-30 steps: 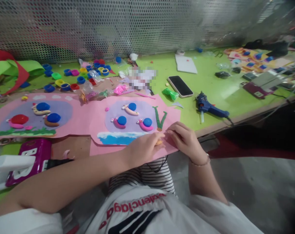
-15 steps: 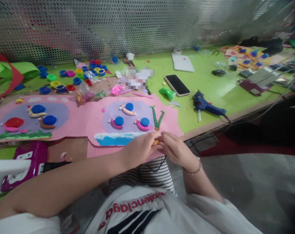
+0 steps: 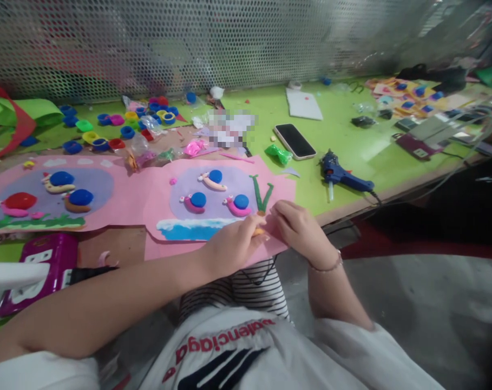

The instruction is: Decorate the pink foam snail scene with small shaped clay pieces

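Bare hands over a pink sheet [image 3: 129, 197], with an orange lump [image 3: 259, 232] in the left grip.

The left hand [image 3: 237, 238] clamps the lump between thumb and fingers; the right hand [image 3: 300, 227] has its fingertips drawn together just beside it, and from where I stand I cannot tell whether they hold anything. The step in hand appears to be shaping by finger; the next move would call for a light pinch, clear of the green plant [image 3: 262, 196] just beyond. Blue-shelled snails [image 3: 198, 200] lie farther left on the sheet. The front edge of the tabletop [image 3: 359, 149] runs near the right wrist; the wider open room lies past the phone [image 3: 295, 141] and glue gun [image 3: 345, 176].
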`<act>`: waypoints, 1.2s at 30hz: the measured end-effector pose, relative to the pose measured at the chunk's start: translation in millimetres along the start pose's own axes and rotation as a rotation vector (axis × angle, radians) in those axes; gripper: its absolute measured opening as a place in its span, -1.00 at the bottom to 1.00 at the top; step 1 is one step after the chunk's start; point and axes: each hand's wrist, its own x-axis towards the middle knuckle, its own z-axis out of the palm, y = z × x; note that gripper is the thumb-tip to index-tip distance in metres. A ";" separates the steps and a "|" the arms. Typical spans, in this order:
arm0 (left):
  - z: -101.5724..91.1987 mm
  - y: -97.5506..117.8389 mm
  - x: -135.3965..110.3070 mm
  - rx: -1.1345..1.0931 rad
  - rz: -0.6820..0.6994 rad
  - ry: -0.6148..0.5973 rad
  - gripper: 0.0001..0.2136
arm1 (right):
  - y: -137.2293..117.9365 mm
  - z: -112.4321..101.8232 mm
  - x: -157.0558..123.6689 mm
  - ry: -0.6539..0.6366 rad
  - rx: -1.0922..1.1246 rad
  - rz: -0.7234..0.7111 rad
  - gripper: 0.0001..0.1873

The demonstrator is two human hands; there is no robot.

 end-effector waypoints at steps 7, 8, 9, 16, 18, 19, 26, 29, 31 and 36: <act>-3.9 3.4 4.5 -0.178 -0.230 0.098 -0.85 | -5.5 6.9 16.5 -0.207 -0.400 -0.034 -0.78; -3.7 2.8 5.1 -0.199 -0.252 0.120 -0.85 | -6.4 7.5 16.6 -0.223 -0.443 -0.047 -0.78; -3.6 2.2 5.7 -0.217 -0.264 0.131 -0.85 | -7.2 7.9 16.6 -0.238 -0.478 -0.056 -0.77; -4.4 1.3 5.9 -0.252 -0.232 0.133 -0.87 | -11.0 8.1 19.5 -0.312 -0.536 -0.055 -0.70; -4.6 1.8 5.7 -0.252 -0.226 0.139 -0.87 | -11.6 6.5 20.0 -0.304 -0.519 -0.025 -0.67; -4.6 2.0 5.6 -0.254 -0.225 0.143 -0.87 | -11.4 5.0 19.7 -0.296 -0.508 -0.017 -0.66; -6.2 2.1 5.9 -0.231 -0.213 0.135 -0.87 | 6.9 -9.2 5.4 -0.027 -0.403 -0.147 -0.77; -7.7 3.1 4.6 -0.134 -0.153 0.052 -0.88 | 16.6 -5.1 -3.0 0.007 -0.252 -0.314 -0.74; -7.2 3.7 3.5 -0.037 -0.079 -0.011 -0.87 | 20.0 -0.2 -7.0 -0.006 -0.184 -0.361 -0.69; -1.4 4.2 2.3 0.210 0.069 -0.154 -0.85 | 21.9 7.0 -9.3 -0.020 -0.202 -0.361 -0.65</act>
